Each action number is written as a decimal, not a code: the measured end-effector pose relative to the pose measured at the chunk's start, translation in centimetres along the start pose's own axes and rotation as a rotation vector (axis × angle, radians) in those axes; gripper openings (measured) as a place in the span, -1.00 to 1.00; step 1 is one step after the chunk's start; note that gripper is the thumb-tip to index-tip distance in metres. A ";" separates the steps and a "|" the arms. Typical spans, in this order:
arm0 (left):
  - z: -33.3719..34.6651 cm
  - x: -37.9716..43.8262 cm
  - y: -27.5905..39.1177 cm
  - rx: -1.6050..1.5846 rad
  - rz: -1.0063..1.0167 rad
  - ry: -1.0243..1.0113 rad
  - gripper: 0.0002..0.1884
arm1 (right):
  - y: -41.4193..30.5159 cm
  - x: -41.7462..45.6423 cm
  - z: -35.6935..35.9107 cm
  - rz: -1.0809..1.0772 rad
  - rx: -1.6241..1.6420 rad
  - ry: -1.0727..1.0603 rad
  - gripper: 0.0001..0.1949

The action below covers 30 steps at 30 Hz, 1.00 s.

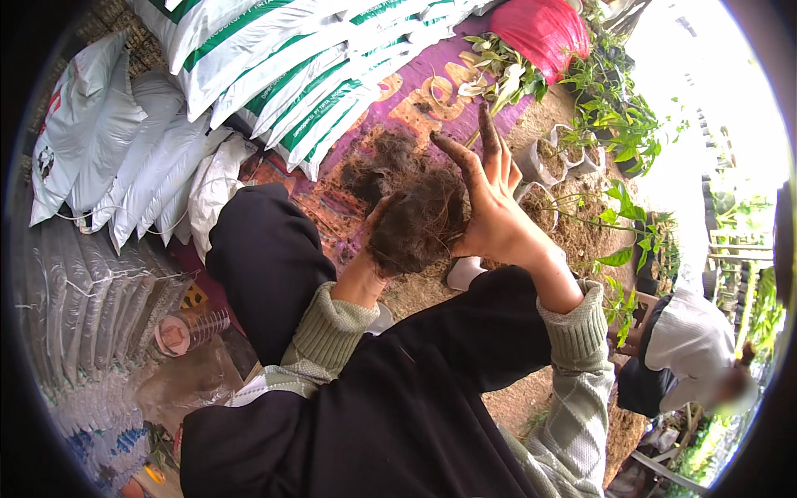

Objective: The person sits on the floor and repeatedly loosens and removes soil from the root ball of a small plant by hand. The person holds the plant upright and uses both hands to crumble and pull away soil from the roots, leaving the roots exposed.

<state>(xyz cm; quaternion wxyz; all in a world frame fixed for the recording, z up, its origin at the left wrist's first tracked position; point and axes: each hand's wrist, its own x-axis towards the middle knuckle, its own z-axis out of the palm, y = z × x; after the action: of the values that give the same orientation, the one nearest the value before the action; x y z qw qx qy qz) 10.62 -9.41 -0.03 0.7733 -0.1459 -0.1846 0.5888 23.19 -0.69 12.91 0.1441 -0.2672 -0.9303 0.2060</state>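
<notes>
A dark clump of fibrous, root-matted soil rests in my left hand, whose thumb lies along its left side; most of the fingers are hidden behind it. My right hand is raised at the clump's right side with fingers spread and soil on the fingertips. Its thumb is partly hidden by the clump, and I cannot tell whether they touch. Beyond the hands, loose dark soil lies on a purple printed banner. A leafy cut or uprooted plant lies past my right fingertips.
Stacked white-and-green plastic sacks and grey-white sacks stand at upper left. Bundled clear plastic lies left. A red bag sits at the top, with potting bags and green plants on the right. Another person sits far right.
</notes>
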 end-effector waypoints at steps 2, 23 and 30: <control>-0.7 0.0 0.2 0.034 0.019 0.009 -0.31 | -0.5 0.2 -0.6 -0.032 -0.095 0.025 0.14; 2.1 0.2 -0.9 1.194 0.276 0.101 -0.46 | 0.2 1.5 -0.2 -0.266 -0.003 -0.151 -0.56; 1.4 -0.5 0.6 1.192 0.337 0.197 -0.47 | -1.2 1.4 -1.2 -0.285 -0.021 -0.018 -0.58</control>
<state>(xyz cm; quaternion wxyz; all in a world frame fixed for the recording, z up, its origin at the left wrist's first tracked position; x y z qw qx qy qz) 9.36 -9.71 0.88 0.6316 0.2297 0.2730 0.6883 21.98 -0.53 14.71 0.1607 -0.1319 -0.9621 0.1763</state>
